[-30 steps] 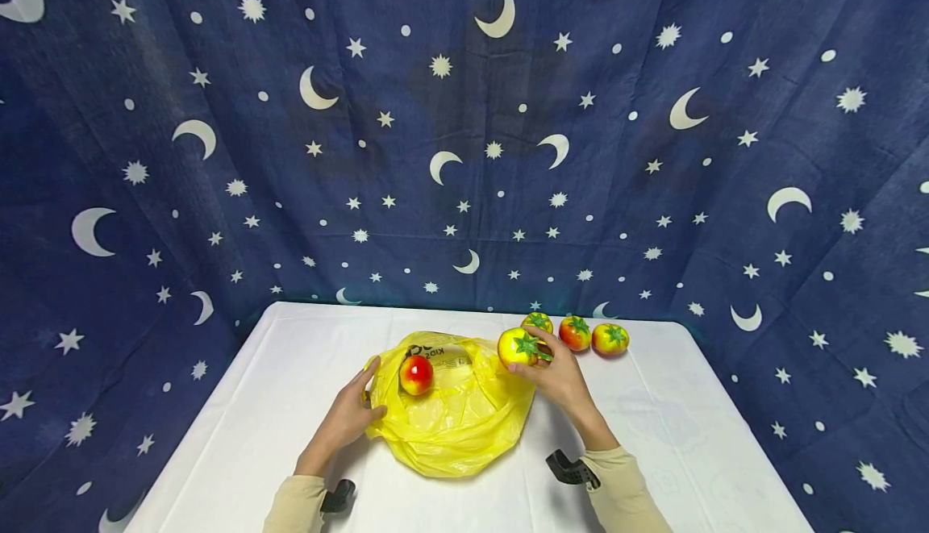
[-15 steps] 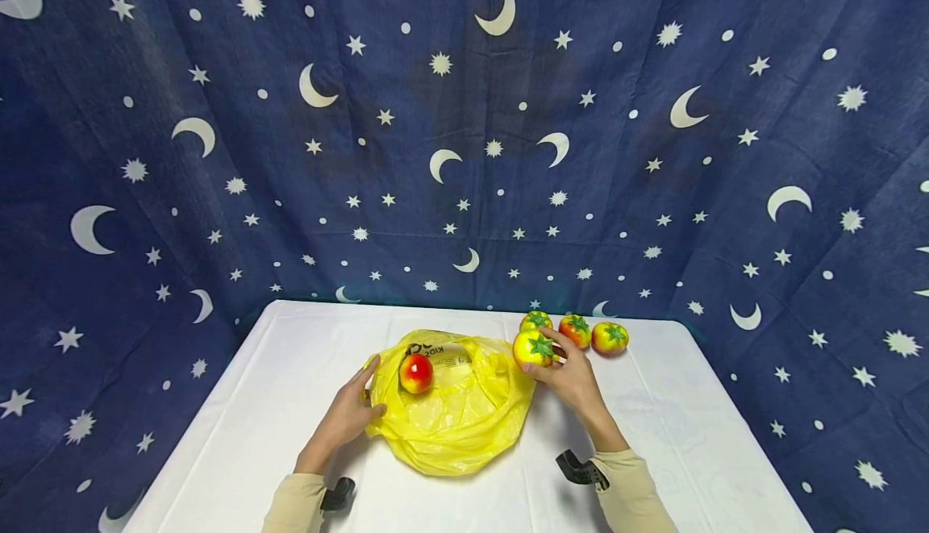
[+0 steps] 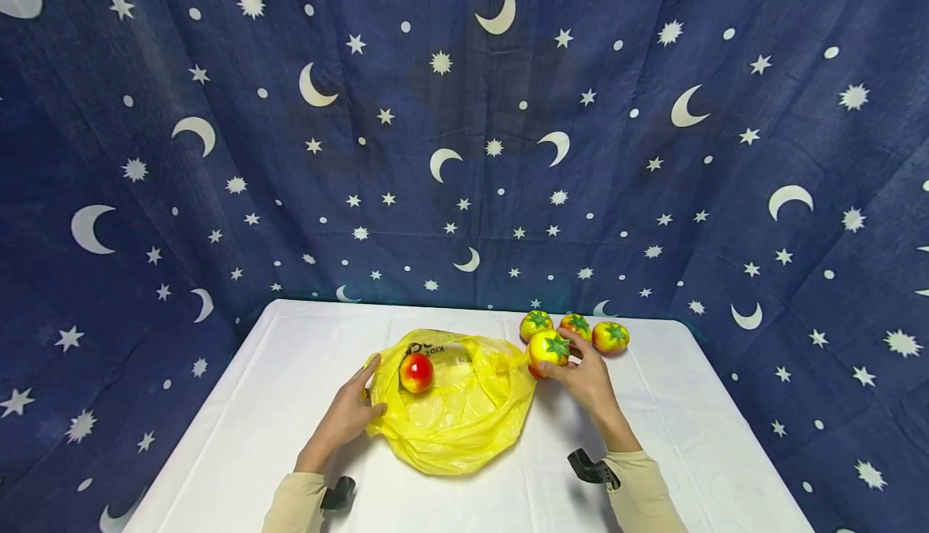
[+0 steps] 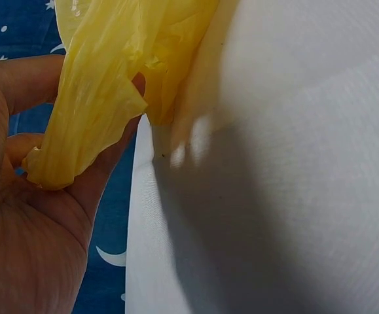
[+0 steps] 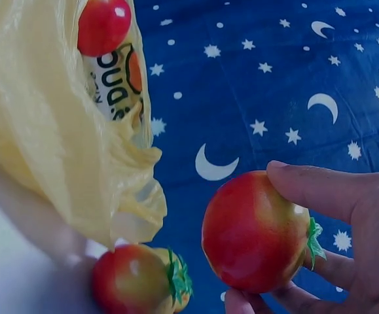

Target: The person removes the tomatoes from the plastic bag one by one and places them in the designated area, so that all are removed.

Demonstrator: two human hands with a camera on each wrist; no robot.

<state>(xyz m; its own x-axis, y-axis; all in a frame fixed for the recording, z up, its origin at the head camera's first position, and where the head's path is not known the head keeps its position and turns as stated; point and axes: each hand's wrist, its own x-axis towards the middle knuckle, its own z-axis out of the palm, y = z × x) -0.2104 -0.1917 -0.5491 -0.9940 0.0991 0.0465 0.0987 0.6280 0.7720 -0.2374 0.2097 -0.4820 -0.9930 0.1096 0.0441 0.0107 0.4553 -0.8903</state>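
A yellow plastic bag (image 3: 464,428) lies mouth up on the table, with a red-and-yellow tomato (image 3: 417,373) inside at its left. My left hand (image 3: 350,409) holds the bag's left rim; in the left wrist view the bunched plastic (image 4: 91,98) runs between the thumb and fingers. Just off the bag's right rim, my right hand (image 3: 586,372) grips another tomato (image 5: 258,232) by its sides, held above the table. Behind this hand sit three more tomatoes: a left one (image 3: 536,325), a partly covered middle one (image 3: 576,324) and a right one (image 3: 610,338).
A white cloth (image 3: 675,436) covers the table. Behind it hangs a dark blue curtain (image 3: 406,194) with moons and stars. Dark straps (image 3: 593,468) sit at both wrists. The bag's printed inside (image 5: 114,85) shows in the right wrist view.
My right hand has moved right, carrying its tomato from over the bag's right rim to just beside it. The left hand and the tomato in the bag have stayed put.
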